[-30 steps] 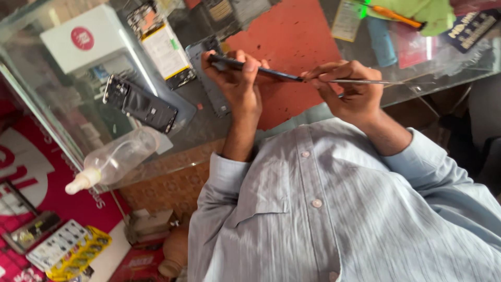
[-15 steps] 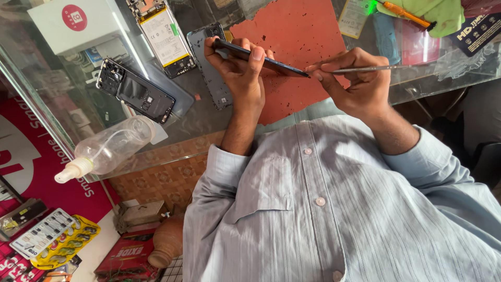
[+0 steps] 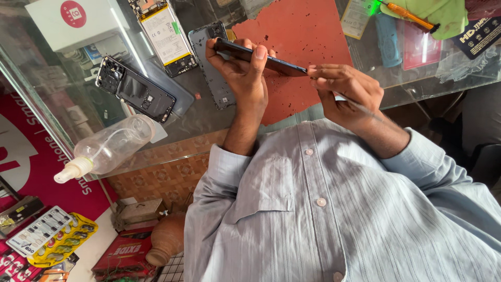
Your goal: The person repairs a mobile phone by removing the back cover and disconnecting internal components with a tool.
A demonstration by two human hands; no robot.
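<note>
Evidently prying: the left hand (image 3: pixel 245 70) clamps a dark phone (image 3: pixel 261 57) over the bench's red mat (image 3: pixel 302 31) (near edge); the right hand (image 3: pixel 344 91) pinches what looks like a thin tool (image 3: pixel 360 107) at its end, needing steady leverage.

From my feed, the right hand (image 3: pixel 344 91) conceals the tip of the thin metal tool (image 3: pixel 360 107) where it meets the dark phone (image 3: pixel 261 58). The left hand (image 3: pixel 242 70) masks the phone's underside. The white box (image 3: pixel 73 23) is cropped by the top edge.

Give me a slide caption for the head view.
Left hand holds a dark phone; right hand works a thin tool at its edge.
</note>
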